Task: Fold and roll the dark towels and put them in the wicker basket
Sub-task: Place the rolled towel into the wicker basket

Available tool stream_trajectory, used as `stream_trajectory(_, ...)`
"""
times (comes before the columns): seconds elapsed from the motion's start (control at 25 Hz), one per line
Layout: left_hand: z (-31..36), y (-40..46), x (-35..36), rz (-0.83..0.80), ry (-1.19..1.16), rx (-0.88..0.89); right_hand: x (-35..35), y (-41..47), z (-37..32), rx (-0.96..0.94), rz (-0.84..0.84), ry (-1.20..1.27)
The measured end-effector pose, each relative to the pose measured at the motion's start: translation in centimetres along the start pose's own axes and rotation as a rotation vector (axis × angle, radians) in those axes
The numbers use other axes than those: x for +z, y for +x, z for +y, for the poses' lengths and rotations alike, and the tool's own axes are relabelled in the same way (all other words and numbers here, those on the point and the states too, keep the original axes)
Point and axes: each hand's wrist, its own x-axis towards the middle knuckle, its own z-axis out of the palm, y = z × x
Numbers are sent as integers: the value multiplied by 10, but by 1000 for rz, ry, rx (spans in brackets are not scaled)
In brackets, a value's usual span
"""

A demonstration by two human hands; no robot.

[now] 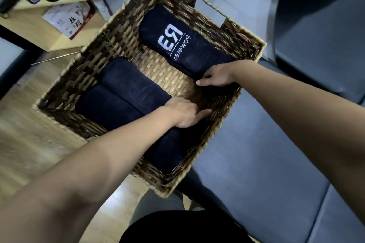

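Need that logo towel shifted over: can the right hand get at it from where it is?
Probably yes: the right hand already rests at the logo towel's near end inside the wicker basket, nothing lying between.

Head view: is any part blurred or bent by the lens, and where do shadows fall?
Head view: floor and shelf at left are smeared by motion blur; wide-angle lens bends the wicker basket rim; shadow darkens the basket corner under the right hand and left hand; the towel logo stays sharp.
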Motion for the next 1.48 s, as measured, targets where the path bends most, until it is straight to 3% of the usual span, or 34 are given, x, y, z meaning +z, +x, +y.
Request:
stream_trajectory(0.12,0,6,-3,-41,5,-30,3,4,3,8,-6,-7)
stream_trajectory(0.24,-32,5,-16,82,190,-79,5,7,1,8,-9,-49)
stream_trajectory(0.4,-114,-19,-33,98,259,-334,6,8,0,11,-32,-14)
stream_trajectory(0.52,-140,-23,-41,100,267,-427,4,10,0,13,1,77)
stream_trajectory(0.92,-141,-32,-34,116,159,-460,1,10,-1,16,-41,195)
stream_trajectory(1.16,-71,-12,-23,133,51,-159,-7,22,-15,-33,-46,348)
stream_trajectory(1.48,-57,-9,-12,51,26,-172,-1,30,-18,-44,32,333)
